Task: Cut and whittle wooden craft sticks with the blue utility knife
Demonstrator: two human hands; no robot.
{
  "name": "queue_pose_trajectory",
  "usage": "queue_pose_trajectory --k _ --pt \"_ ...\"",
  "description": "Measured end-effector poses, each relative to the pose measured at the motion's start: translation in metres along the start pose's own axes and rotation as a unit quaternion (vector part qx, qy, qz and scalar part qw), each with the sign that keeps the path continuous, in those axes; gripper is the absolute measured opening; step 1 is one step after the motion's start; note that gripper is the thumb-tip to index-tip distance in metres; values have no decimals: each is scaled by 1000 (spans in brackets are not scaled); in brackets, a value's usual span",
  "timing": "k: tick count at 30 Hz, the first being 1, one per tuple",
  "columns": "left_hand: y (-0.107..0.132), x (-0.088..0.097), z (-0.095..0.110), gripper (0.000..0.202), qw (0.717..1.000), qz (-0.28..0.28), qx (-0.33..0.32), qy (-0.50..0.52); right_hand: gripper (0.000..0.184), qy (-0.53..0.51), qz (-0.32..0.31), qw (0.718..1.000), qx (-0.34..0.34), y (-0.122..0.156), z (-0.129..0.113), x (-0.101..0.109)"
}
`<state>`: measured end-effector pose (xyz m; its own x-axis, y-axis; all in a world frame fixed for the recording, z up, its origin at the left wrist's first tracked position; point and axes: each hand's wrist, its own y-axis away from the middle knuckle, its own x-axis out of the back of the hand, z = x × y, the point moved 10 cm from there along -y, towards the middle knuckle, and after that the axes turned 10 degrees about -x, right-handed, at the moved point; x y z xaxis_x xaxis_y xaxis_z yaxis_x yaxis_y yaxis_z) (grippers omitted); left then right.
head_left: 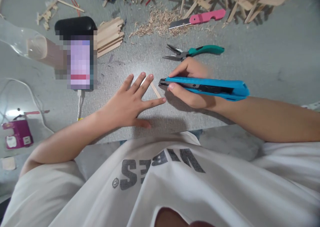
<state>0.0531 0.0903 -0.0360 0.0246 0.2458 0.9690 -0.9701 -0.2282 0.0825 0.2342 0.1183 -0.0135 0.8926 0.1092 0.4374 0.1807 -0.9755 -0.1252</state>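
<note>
One thin wooden stick (156, 90) is lying on the gray table (140, 59), just beside my left hand's (132, 104) middle and index fingers. That hand is spreading palm down left of the stick, fingers fanned wide, gripping nothing, its forearm slanting in from the lower left. Right of the stick, my right hand (192, 100) is closing thumb and fingers around a blue cutter (220, 88), whose tip is pointing toward the stick. Green-handled pliers (190, 52) are lying beyond the stick, rightward; farther beyond it, a pink-handled blade (207, 17) is resting among wood shavings (162, 22).
</note>
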Motion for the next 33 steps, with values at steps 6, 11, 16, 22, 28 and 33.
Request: queue_pose_trajectory --k 6,11,16,22,28,33 --pt "-2 -1 5 120 999 5 -22 25 14 31 0 998 52 -1 -13 -8" --pt "-3 -1 4 119 999 8 -23 32 14 46 0 998 51 0 -14 -9" --pt "-4 -2 3 116 999 15 -29 38 12 73 -3 997 16 1 -8 -10" --pt "-4 -3 2 117 999 12 -25 37 13 65 -7 997 32 2 -11 -11" --pt "-5 -3 2 120 999 9 -22 31 12 100 1 993 60 4 -12 -12" --pt "-7 0 3 118 999 8 -15 27 11 98 0 994 59 3 -18 -11"
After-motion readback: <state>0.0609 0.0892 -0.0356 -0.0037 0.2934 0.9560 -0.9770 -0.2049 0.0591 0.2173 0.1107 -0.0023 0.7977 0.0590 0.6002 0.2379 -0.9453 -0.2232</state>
